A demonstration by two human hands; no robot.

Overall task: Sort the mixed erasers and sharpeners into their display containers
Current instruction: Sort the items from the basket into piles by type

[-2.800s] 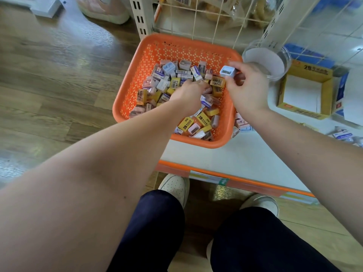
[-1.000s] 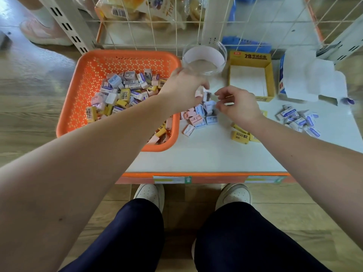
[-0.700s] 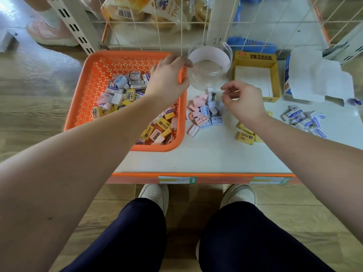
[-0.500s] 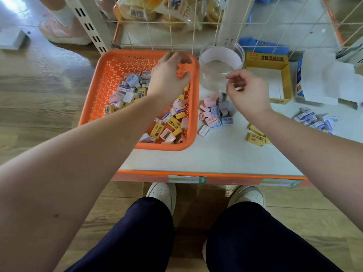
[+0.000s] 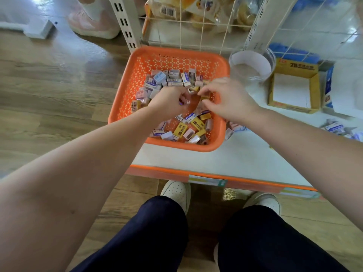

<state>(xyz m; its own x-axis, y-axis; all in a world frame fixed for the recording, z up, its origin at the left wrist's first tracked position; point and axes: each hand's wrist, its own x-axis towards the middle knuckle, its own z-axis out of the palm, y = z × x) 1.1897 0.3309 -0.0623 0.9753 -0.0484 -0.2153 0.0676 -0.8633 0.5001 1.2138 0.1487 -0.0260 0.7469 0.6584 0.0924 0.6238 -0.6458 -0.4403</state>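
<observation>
Orange basket [image 5: 125,95] is sitting at the near edge of the white shelf [image 5: 225,160], pooling the mixed erasers and sharpeners [image 5: 188,128]. Left hand [image 5: 167,103] is curling round small pieces [image 5: 184,102], likely gathering a batch. Right hand [image 5: 227,101] is reaching into the pile with fingers bent, its grip unclear. Beyond, clear tub [image 5: 251,75] and yellow box [image 5: 294,65] are standing ready for drops.

A wire grid [image 5: 200,34] stands along the far edge of the white shelf [image 5: 225,160], and bagged snacks [image 5: 196,14] lie behind it. A slotted white post [image 5: 125,26] rises near the far left corner. On the wooden floor [image 5: 49,85] are a pink shoe [image 5: 92,24] and a white block [image 5: 37,28].
</observation>
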